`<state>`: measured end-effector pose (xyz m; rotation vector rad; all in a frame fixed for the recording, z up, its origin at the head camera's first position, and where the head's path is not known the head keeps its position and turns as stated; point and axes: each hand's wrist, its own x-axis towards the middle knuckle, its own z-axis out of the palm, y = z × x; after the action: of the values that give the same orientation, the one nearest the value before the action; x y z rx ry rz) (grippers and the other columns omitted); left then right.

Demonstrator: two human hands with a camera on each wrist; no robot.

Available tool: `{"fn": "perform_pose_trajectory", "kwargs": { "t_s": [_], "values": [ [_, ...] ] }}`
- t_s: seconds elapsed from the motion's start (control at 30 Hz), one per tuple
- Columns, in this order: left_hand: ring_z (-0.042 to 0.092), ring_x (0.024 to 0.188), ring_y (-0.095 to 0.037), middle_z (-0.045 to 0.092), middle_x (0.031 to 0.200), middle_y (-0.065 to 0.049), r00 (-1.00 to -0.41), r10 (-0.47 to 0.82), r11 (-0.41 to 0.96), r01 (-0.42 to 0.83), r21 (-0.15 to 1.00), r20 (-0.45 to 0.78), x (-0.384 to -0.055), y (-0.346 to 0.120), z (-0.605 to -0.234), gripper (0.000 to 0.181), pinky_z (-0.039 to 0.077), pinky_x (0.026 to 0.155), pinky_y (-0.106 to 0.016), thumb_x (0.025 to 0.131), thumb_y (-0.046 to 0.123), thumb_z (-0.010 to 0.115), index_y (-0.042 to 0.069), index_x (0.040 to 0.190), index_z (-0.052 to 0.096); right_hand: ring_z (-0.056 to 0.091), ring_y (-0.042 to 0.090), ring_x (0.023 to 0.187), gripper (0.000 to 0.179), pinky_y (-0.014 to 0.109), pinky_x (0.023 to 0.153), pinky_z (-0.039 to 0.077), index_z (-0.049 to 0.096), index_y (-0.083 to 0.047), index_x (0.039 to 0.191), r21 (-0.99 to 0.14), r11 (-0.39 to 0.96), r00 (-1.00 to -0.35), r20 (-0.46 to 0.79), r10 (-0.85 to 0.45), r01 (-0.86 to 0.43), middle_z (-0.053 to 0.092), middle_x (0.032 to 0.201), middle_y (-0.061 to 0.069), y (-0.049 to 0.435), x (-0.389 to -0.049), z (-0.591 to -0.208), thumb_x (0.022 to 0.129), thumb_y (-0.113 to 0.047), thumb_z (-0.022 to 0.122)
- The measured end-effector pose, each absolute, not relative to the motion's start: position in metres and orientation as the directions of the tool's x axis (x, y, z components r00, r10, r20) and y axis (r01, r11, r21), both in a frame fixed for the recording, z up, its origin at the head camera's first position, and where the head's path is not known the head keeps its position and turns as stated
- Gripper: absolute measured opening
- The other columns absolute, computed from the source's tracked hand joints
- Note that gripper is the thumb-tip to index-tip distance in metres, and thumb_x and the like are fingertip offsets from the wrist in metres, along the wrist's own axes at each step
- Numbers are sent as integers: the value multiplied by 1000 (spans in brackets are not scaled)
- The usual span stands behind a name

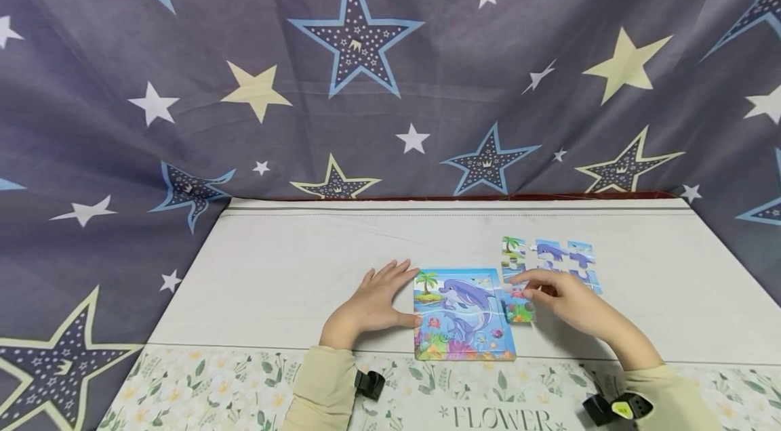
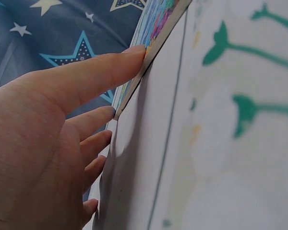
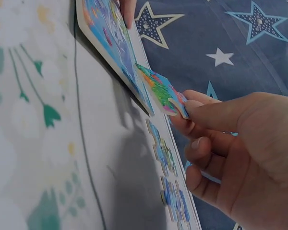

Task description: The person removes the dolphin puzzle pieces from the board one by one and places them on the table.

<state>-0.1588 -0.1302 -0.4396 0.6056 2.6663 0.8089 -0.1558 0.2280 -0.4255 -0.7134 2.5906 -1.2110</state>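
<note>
A square dolphin puzzle board (image 1: 465,312) lies flat on the table, with a palm tree, dolphins and coral printed on it. My left hand (image 1: 379,302) rests along its left side, fingers extended and thumb touching the edge; the left wrist view shows the thumb (image 2: 105,72) against the board's side. To the right of the board, my right hand (image 1: 570,299) pinches a puzzle piece (image 3: 159,91) with green and red coral between thumb and forefinger. In the right wrist view this piece is raised and tilted, overlapping the board's right edge.
Several loose puzzle pieces (image 1: 549,251) with dolphin and palm parts lie behind and right of the board, under and beyond the right hand. A white table cover (image 1: 293,241) with a floral front strip (image 1: 232,383) spans the surface. A star-patterned curtain (image 1: 390,112) hangs behind.
</note>
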Motion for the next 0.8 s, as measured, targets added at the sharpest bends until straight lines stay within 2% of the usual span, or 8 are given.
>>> {"fn": "perform_pose_trajectory", "kwargs": {
  "t_s": [0.3,0.6,0.8],
  "values": [
    [12,151,-28,23,163,-5,-871,470,755,312,577,-145,-159,-130,-441,91,1,119,-57,79,44,79,17,155,36,45,7,63,24,24,50,39,68,-7,120,-746,566,-877,47,-479,-350,64,86,1,234,-159,-428,98,-5,60],
    [12,151,-28,23,163,-5,-870,471,754,313,577,-144,-159,-131,-441,91,1,119,-57,80,45,78,17,155,36,59,9,75,24,25,59,47,68,-5,120,-720,597,-876,32,-481,-354,68,96,1,233,-164,-434,97,-4,61],
    [12,151,-28,24,163,-5,-869,475,751,315,580,-143,-159,-131,-441,91,1,119,-57,80,45,79,17,155,36,59,11,73,23,26,56,46,67,-3,119,-706,634,-894,-2,-449,-316,67,91,0,230,-166,-436,97,-3,60]
  ]
}}
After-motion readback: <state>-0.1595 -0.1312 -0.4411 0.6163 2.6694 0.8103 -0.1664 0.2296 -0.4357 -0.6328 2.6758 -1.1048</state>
